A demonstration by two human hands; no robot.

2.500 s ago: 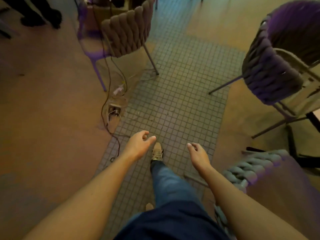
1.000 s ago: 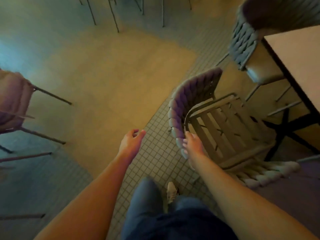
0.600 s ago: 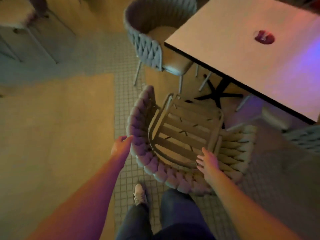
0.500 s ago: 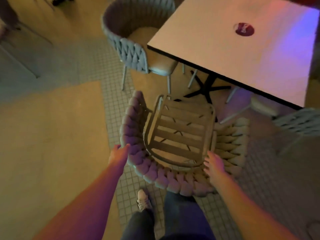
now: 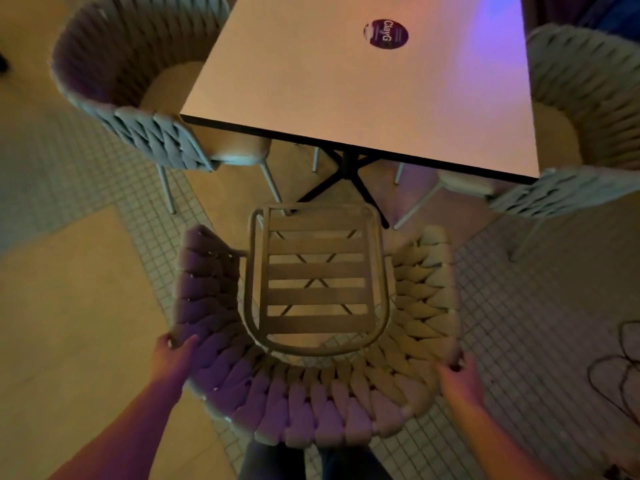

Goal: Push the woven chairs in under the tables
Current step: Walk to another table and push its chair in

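Note:
A woven chair (image 5: 311, 403) with a curved braided back and a slatted seat stands right in front of me, facing a square table (image 5: 363, 98). The seat's front edge sits just short of the table's near edge. My left hand (image 5: 175, 355) grips the left side of the braided back. On the right side of the back, my right hand (image 5: 459, 377) holds on in the same way. My legs are directly behind the chair.
Another woven chair (image 5: 138, 109) is tucked at the table's left side and a third woven chair (image 5: 581, 133) at its right. The table's black cross base (image 5: 346, 174) stands ahead of the seat. Loose cables (image 5: 620, 372) lie on the tiled floor at right.
I have turned from the aisle to face the table. Both hands moved outward along the chair's braided back and closed on its two sides, and the chair now faces the table squarely.

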